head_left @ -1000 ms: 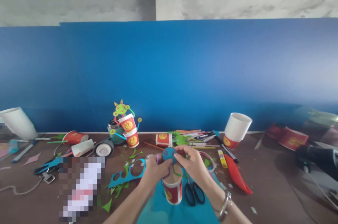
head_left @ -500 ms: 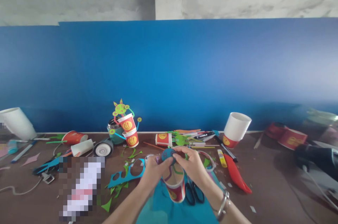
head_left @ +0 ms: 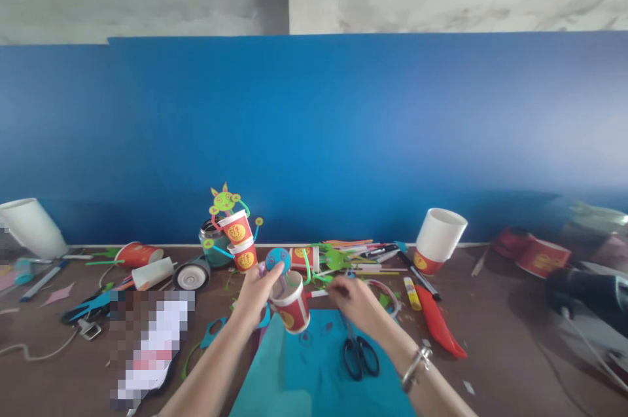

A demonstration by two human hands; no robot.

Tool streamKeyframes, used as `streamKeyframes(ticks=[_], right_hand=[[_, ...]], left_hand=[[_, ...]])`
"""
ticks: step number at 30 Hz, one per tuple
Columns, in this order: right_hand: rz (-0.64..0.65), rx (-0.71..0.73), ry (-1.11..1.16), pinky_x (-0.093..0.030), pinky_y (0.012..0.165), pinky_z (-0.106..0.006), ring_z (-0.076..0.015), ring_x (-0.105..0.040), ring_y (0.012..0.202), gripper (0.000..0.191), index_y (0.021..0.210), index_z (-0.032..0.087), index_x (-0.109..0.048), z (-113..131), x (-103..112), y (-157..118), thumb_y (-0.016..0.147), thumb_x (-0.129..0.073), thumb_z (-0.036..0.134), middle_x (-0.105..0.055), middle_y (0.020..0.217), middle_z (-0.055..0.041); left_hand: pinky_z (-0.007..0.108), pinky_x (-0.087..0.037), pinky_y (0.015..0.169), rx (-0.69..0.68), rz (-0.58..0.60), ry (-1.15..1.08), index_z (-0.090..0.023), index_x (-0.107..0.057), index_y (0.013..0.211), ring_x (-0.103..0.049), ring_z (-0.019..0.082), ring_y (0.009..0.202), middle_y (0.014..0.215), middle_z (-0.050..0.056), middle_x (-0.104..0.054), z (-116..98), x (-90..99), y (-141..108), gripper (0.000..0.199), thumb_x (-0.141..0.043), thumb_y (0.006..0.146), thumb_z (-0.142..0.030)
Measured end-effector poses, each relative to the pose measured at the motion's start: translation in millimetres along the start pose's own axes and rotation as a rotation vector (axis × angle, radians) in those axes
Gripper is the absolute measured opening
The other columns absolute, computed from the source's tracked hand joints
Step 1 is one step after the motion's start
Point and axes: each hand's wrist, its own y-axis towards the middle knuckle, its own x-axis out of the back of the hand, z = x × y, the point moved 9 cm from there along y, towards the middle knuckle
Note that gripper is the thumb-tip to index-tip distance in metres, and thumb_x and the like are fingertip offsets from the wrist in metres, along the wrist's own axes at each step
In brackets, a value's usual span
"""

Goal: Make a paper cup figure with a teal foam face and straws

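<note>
And here's the left hand, thumb and fingers pinching a blue paper disc, the red-and-white cup tilted just below it, over the far end of the blue paper, left of the middle of the table. The right hand is beside it, fingers curled, apart from the cup; whether they hold anything, I can't tell. How far along? The disc carries drawn markings and a bent green strip rises at the cup's right rim, so this looks well under way. Up by the table's far edge, the stacked cup figure has round ends on its arms; I can't make any out on the green strip, so that may be what's left. Room now: tight toward the far edge, with a lying cup and pens crowding in; scissors sit on the paper near the right wrist. Widest going is toward the table's near right corner, past the red pouch, among small scraps.
</note>
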Motion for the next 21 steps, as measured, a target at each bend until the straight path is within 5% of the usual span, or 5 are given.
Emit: streamKeyframes(ticks=[3,6,10,16,21], right_hand=[[0.235,0.036,-0.271,-0.042,0.073,-0.025,-0.0199,-0.063,0.083,0.026,0.082,0.019,-0.071,-5,-31,-9,0.069,-0.052,0.008,-0.072,0.085,-0.0054],[0.246,0.079,-0.38,-0.041,0.079,-0.026,-0.0214,-0.061,0.093,0.036,0.088,0.019,-0.07,-5,-43,-16,0.065,-0.05,0.001,-0.071,0.094,-0.0081],[0.199,0.1,-0.389,-0.043,0.072,-0.028,-0.0229,-0.063,0.083,0.033,0.081,0.02,-0.069,-8,-45,-19,0.065,-0.049,0.0,-0.072,0.085,-0.0092],[0.017,0.061,-0.159,-0.038,0.058,-0.026,-0.0187,-0.06,0.061,0.02,0.057,0.021,-0.062,-17,-22,-6,0.059,-0.052,0.004,-0.067,0.059,-0.0033],[-0.198,-0.062,0.223,-0.038,0.052,-0.024,-0.0149,-0.054,0.056,0.009,0.07,0.018,-0.06,-20,19,11,0.069,-0.056,0.026,-0.061,0.061,-0.0009]], left_hand=[[0.033,-0.052,0.066,0.04,0.054,-0.055,-0.013,-0.066,0.078,-0.068,0.025,0.068,0.072,0.008,-0.072,2,-2.1,2,0.037,-0.079,0.057,-0.041],[0.031,-0.052,0.066,0.073,0.086,-0.074,-0.013,-0.065,0.075,-0.069,0.024,0.067,0.071,0.007,-0.072,5,-8.8,-2,0.034,-0.079,0.057,-0.037],[0.03,-0.051,0.066,0.073,0.124,-0.092,-0.016,-0.059,0.076,-0.068,0.021,0.067,0.067,0.001,-0.069,9,-19.4,-9,0.026,-0.075,0.062,-0.031],[0.031,-0.05,0.071,0.1,0.264,-0.072,-0.016,-0.062,0.082,-0.067,0.02,0.072,0.073,0.002,-0.069,16,-37.9,-18,0.021,-0.069,0.067,-0.03],[0.028,-0.047,0.073,0.038,0.418,0.012,-0.015,-0.067,0.087,-0.063,0.019,0.075,0.078,0.003,-0.069,5,-62.3,-38,0.026,-0.069,0.07,-0.034]])
